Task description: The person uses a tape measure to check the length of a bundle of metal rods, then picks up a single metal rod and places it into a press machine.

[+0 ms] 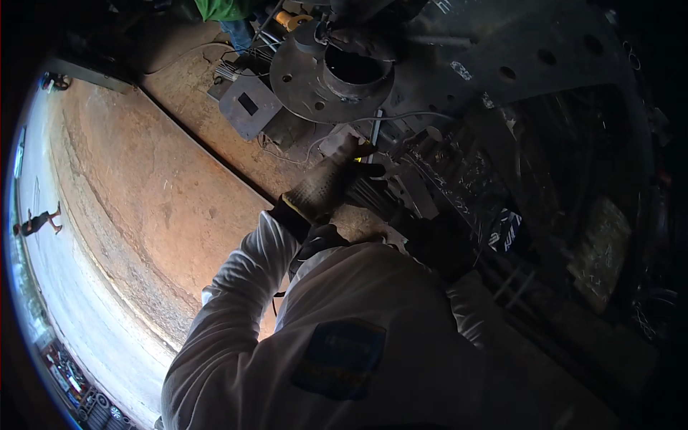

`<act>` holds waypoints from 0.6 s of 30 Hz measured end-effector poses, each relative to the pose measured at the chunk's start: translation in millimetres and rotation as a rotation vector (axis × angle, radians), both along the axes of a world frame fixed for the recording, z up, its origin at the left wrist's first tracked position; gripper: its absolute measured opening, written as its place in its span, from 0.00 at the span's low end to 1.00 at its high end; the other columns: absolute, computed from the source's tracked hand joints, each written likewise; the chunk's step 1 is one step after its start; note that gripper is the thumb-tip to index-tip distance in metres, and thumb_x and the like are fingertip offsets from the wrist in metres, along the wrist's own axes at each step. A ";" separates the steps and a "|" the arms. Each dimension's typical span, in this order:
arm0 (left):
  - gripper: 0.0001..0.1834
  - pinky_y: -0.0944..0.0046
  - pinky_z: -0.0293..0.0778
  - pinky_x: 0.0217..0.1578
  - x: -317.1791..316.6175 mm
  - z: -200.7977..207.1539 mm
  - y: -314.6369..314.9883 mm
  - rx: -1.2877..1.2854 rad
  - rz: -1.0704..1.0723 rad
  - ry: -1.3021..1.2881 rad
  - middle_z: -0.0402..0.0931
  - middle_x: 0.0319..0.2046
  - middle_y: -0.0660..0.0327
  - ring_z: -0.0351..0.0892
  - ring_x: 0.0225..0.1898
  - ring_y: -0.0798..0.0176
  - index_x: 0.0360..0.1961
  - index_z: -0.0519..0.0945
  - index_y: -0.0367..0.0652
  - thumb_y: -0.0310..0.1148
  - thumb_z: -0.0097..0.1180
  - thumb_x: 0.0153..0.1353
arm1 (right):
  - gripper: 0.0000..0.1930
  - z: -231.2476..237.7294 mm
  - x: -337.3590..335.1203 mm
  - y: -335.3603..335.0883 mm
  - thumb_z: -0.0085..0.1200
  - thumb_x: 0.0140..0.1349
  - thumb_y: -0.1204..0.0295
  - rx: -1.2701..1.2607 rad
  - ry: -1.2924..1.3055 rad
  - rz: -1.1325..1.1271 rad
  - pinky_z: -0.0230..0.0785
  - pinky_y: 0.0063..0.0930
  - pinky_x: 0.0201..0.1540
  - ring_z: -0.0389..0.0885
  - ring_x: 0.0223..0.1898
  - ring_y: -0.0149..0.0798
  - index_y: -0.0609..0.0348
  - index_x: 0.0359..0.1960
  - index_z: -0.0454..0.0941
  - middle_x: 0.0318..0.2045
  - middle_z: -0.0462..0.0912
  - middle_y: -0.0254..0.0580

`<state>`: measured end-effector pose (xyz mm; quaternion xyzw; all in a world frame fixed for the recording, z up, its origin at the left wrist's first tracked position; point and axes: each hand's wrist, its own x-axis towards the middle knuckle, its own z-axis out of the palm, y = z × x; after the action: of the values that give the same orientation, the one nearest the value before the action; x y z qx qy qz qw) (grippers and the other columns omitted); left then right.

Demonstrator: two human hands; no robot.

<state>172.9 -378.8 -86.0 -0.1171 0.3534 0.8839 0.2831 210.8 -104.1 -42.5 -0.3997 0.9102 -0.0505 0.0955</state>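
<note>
My left hand [322, 188], in a worn work glove with a dark cuff, reaches forward at the middle. Its thumb and fingers are curled around a narrow silver strip [376, 127], which stands up past the fingertips. A bit of yellow shows between the fingers; I cannot make out what it belongs to. My right hand [441, 240], in a dark glove, is low to the right among shadowed metal pieces. Its fingers are lost in the dark. Just ahead of my left hand lies a large round steel flange [294, 82] with a short pipe [358, 79] standing on it.
A grey plate [249, 104] with a rectangular slot sits left of the flange, near loose cables. A long steel beam [208, 147] edges the brown ground. Dark drilled plate [545, 54] spans the right. Someone in green [218, 8] is at the top; another person [39, 221] walks far left.
</note>
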 end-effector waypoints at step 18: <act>0.19 0.59 0.69 0.59 12.1 -15.1 92.6 0.233 0.124 0.141 0.78 0.49 0.57 0.75 0.56 0.58 0.52 0.76 0.38 0.39 0.57 0.65 | 0.26 -24.0 -18.3 7.9 0.65 0.56 0.61 -0.555 -0.756 -0.422 0.71 0.36 0.50 0.81 0.46 0.42 0.62 0.53 0.75 0.44 0.82 0.46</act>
<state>185.0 -286.2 -101.1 -0.0428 0.2595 0.9407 0.2143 192.5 -96.3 -66.5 -0.1713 0.8254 -0.4493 0.2958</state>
